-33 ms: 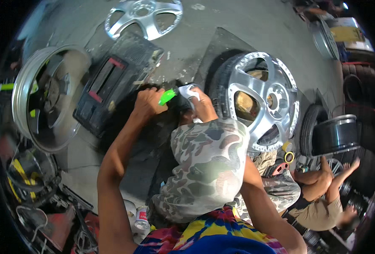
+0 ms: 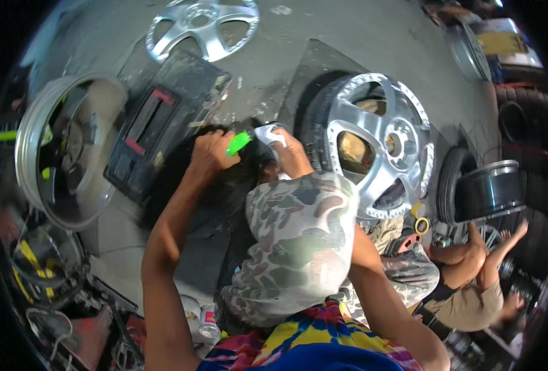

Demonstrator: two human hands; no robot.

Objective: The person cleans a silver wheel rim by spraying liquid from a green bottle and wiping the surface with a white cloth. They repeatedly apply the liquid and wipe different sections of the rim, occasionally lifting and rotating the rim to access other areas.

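Observation:
My left hand is closed around a bright green handle; its dark far end points toward my right hand, and its exact kind cannot be made out. A white cloth is bunched in the closed fingers of my right hand, just beyond my raised knee. Only a small gap separates the green handle from the cloth. Right of my right hand, a silver spoked wheel face with a studded rim leans on a dark tire.
A black toolbox with red latches sits left of my hands. Beyond it lie a bare rim and another spoked wheel face. At the right, a person sits near a dark rim. A bottle stands by my left leg.
Most of the scene has shifted slightly left in the view. Both hands keep the same hold on the green handle and the cloth.

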